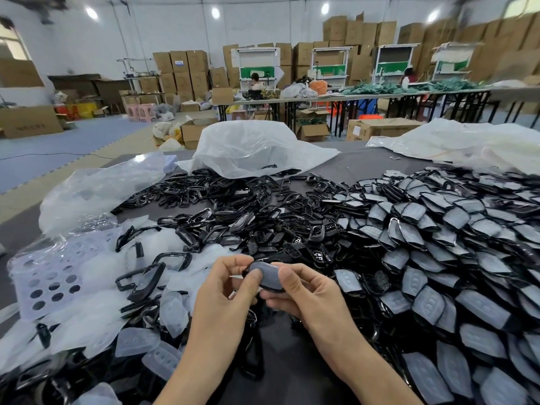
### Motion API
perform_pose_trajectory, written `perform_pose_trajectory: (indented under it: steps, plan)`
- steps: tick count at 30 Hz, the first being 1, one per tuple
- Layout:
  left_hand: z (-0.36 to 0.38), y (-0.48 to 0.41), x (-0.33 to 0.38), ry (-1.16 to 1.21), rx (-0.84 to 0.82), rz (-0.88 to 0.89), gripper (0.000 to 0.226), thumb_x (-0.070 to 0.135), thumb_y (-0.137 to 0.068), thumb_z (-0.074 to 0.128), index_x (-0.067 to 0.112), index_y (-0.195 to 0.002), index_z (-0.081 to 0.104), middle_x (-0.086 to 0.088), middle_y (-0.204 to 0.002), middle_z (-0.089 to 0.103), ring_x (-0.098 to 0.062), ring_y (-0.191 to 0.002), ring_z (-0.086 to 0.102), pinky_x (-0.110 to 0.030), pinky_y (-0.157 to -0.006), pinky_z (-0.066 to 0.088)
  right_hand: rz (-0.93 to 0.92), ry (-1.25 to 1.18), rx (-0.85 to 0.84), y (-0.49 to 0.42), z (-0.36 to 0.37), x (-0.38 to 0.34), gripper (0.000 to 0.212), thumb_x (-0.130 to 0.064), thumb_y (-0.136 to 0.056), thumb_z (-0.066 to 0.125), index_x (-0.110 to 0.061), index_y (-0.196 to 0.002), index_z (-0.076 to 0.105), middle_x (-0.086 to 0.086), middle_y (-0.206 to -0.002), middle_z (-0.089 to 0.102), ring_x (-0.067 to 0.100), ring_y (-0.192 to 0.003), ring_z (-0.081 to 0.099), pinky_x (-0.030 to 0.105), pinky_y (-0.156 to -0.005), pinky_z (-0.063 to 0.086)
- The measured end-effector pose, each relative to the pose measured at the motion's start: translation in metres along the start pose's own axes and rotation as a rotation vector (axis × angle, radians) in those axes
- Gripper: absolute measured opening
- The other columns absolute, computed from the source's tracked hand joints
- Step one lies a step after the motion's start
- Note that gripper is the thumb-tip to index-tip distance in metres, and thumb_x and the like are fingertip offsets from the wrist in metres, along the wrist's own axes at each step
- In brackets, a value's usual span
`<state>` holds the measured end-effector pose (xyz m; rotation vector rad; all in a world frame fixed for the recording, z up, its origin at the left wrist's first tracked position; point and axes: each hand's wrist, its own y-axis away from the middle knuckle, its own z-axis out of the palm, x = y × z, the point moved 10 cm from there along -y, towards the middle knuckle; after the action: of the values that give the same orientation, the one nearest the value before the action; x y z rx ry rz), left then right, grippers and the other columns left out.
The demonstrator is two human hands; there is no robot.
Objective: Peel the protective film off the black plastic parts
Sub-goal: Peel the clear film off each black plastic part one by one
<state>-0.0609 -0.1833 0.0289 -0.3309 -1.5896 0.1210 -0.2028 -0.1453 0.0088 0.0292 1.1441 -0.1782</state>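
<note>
Translucent film scraps (96, 314) lie heaped at the far left of the grey surface (359, 162). Among them are a sheet punched with round holes (49, 276) and a few bare black frames (146, 277).

Just right of that heap I see the left hand (225, 290). Its thumb and forefinger are curled to pinch the left end of one black plastic part (268, 280), which is held above the surface in the lower middle of my view. A greyish protective film (264, 268) still covers the part's upper face.

Beyond the hands, loose black frames and button pieces (248, 217) spread across the surface. A crumpled white plastic bag (257, 147) rests on their far edge.

The right hand (306, 293) grips the part's other end, with the thumb pressed on top and the fingers curled beneath.

To the right, a deep pile of black parts (438, 258) with film still on them runs to the edge of the picture. Behind that pile, at far right, lies a second pale plastic bag (467, 141).

Stacked cardboard boxes (181, 71) line the back wall of the hall.
</note>
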Motion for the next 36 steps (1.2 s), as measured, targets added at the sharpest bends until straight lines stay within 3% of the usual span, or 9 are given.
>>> perform_pose_trajectory:
  steps: [4,7,10,13,17,22,30,33,36]
  plan:
    - [0.006,0.002,0.001,0.077,-0.032,-0.010,0.027,0.009,-0.094,0.063,0.035,-0.090,0.069,0.001,-0.077,0.074,-0.010,-0.068,0.071,-0.016,-0.065,0.054,-0.031,0.045,0.032,-0.002,-0.006,0.000,0.028,-0.033,-0.073,0.080,-0.014,-0.094,0.076,0.015,-0.091,0.077,0.022,-0.078,0.074,0.023,-0.070,0.058]
    - [0.008,0.003,0.001,0.103,-0.038,-0.012,0.032,0.006,-0.098,0.055,0.033,-0.094,0.073,-0.003,-0.075,0.075,-0.012,-0.072,0.072,-0.017,-0.068,0.055,-0.043,0.057,0.070,-0.005,-0.013,0.000,0.036,-0.030,-0.070,0.079,-0.010,-0.099,0.073,0.011,-0.084,0.076,0.017,-0.070,0.069,0.023,-0.067,0.058]
    - [0.007,0.003,0.002,0.070,-0.030,0.000,0.032,0.009,-0.098,0.056,0.036,-0.097,0.073,-0.004,-0.078,0.075,-0.017,-0.077,0.073,-0.022,-0.074,0.057,-0.044,0.066,0.054,-0.007,-0.013,0.003,0.026,-0.016,-0.081,0.075,-0.005,-0.104,0.068,0.009,-0.079,0.074,0.015,-0.069,0.067,0.021,-0.065,0.056]
    - [0.008,0.006,0.009,-0.002,-0.015,0.038,0.034,0.009,-0.095,0.062,0.041,-0.095,0.073,0.002,-0.079,0.075,-0.010,-0.073,0.071,-0.015,-0.068,0.054,-0.051,0.083,0.045,-0.006,-0.014,0.002,0.017,-0.004,-0.089,0.070,-0.005,-0.105,0.067,0.008,-0.077,0.074,0.013,-0.069,0.067,0.019,-0.063,0.054]
    - [0.010,0.009,0.013,-0.059,0.000,0.044,0.024,0.010,-0.091,0.066,0.033,-0.091,0.072,0.008,-0.076,0.073,-0.003,-0.065,0.068,-0.008,-0.060,0.046,-0.086,0.116,0.027,-0.005,-0.012,-0.003,0.017,-0.007,-0.088,0.072,-0.017,-0.102,0.073,0.009,-0.081,0.075,0.014,-0.072,0.068,0.020,-0.064,0.054]
    - [0.010,0.009,0.012,-0.121,0.015,0.045,0.026,0.011,-0.094,0.062,0.035,-0.093,0.071,0.015,-0.077,0.071,0.000,-0.066,0.062,-0.010,-0.062,0.045,-0.084,0.039,0.048,-0.006,-0.013,-0.004,0.022,-0.031,-0.077,0.075,-0.019,-0.095,0.078,0.012,-0.081,0.074,0.018,-0.072,0.068,0.022,-0.067,0.055]
    - [0.013,0.012,0.011,-0.138,0.001,0.031,0.031,0.015,-0.098,0.055,0.042,-0.097,0.070,0.016,-0.084,0.073,-0.004,-0.065,0.063,-0.009,-0.063,0.047,-0.069,0.006,0.061,-0.010,-0.019,0.001,0.020,-0.022,-0.075,0.077,-0.017,-0.094,0.078,0.010,-0.078,0.072,0.016,-0.067,0.066,0.020,-0.064,0.054]
    - [0.013,0.012,0.009,-0.114,0.005,0.014,0.032,0.011,-0.096,0.059,0.040,-0.098,0.072,0.014,-0.084,0.073,-0.003,-0.066,0.065,-0.009,-0.062,0.048,-0.085,0.087,0.078,-0.008,-0.021,0.001,0.013,-0.009,-0.086,0.074,-0.013,-0.098,0.072,0.008,-0.079,0.074,0.015,-0.068,0.066,0.019,-0.064,0.053]
    - [0.016,0.012,0.005,-0.103,-0.007,0.002,0.036,0.009,-0.096,0.060,0.042,-0.096,0.075,0.013,-0.086,0.074,-0.006,-0.068,0.066,-0.011,-0.063,0.050,-0.125,0.212,0.084,-0.006,-0.019,-0.003,0.014,-0.007,-0.088,0.074,-0.015,-0.098,0.069,0.002,-0.081,0.074,0.011,-0.068,0.066,0.019,-0.064,0.053]
